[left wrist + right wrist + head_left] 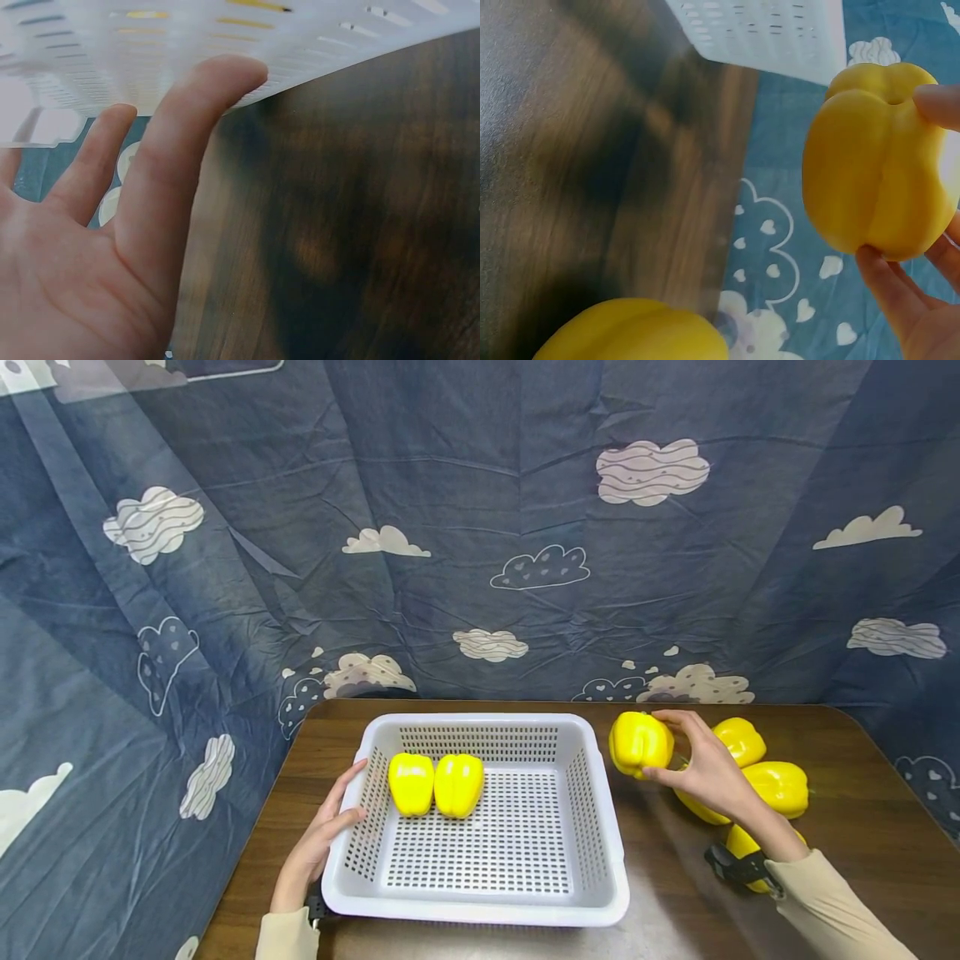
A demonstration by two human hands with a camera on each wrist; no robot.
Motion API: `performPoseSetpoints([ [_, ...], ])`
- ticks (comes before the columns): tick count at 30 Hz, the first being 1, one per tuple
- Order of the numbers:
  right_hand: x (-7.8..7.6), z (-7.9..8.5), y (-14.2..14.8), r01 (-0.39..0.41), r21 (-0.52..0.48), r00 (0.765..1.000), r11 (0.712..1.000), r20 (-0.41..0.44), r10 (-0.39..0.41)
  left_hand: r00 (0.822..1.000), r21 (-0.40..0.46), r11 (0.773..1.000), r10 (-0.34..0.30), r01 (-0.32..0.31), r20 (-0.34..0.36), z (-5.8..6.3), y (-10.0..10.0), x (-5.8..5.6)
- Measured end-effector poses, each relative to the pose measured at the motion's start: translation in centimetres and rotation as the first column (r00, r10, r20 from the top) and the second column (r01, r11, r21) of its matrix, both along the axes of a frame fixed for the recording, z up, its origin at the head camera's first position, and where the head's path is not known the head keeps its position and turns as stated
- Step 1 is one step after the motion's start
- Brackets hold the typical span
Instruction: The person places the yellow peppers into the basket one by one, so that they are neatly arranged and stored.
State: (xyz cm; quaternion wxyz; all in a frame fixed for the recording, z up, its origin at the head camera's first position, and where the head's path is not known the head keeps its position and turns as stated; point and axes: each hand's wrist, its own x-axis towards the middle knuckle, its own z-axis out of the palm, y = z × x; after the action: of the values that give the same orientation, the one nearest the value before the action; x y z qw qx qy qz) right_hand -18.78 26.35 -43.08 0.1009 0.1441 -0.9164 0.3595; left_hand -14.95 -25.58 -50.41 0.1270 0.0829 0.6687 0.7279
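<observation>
A white slotted plastic basket (480,910) stands on the table with two yellow bell peppers, one (411,785) beside the other (458,787), in its left half. My left hand (318,839) touches the basket's left side, fingers extended against the wall in the left wrist view. To the right of the basket, my right hand (708,772) pinches another yellow bell pepper (877,165) between thumb and fingers, off the tabletop. Under and behind that hand lie several more yellow peppers (780,787), partly covered by the hand and forearm.
The brown wooden table (667,893) ends at a dark blue cloud-patterned curtain (450,602) along the back and left. In the right wrist view, a loose pepper (634,334) lies near the table edge. Dark straps circle both wrists.
</observation>
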Motion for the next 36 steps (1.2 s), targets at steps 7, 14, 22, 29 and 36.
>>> performPoseSetpoints([
  [7, 0.5, 1.1, -1.2, -0.015, 0.004, 0.999, 1.000, -0.045, 0.016, 1.000, 0.005, 1.000, -0.002, 0.002, 0.003, 0.0, 0.0, 0.0],
  [14, 0.8, 2.0, -2.9, -0.067, 0.025, 0.993, 0.997, -0.092, 0.069, 1.000, 0.005, 1.000, -0.008, 0.008, 0.003, 0.1, 0.0, 0.0],
  [22, 0.8, 2.4, -4.6, -0.117, -0.006, 0.990, 0.993, -0.076, 0.116, 1.000, 0.004, 1.000, -0.011, 0.011, -0.001, 0.0, 0.0, 0.0],
  [29, 0.7, 2.5, -5.5, -0.132, -0.016, 0.991, 0.991, -0.027, 0.132, 1.000, 0.017, 1.000, -0.020, 0.020, -0.009, -0.1, -0.1, 0.0],
  [36, 0.7, 2.8, -6.7, -0.157, -0.010, 0.988, 0.988, -0.006, 0.157, 1.000, 0.016, 1.000, -0.014, 0.014, 0.002, 0.0, 0.0, 0.0],
])
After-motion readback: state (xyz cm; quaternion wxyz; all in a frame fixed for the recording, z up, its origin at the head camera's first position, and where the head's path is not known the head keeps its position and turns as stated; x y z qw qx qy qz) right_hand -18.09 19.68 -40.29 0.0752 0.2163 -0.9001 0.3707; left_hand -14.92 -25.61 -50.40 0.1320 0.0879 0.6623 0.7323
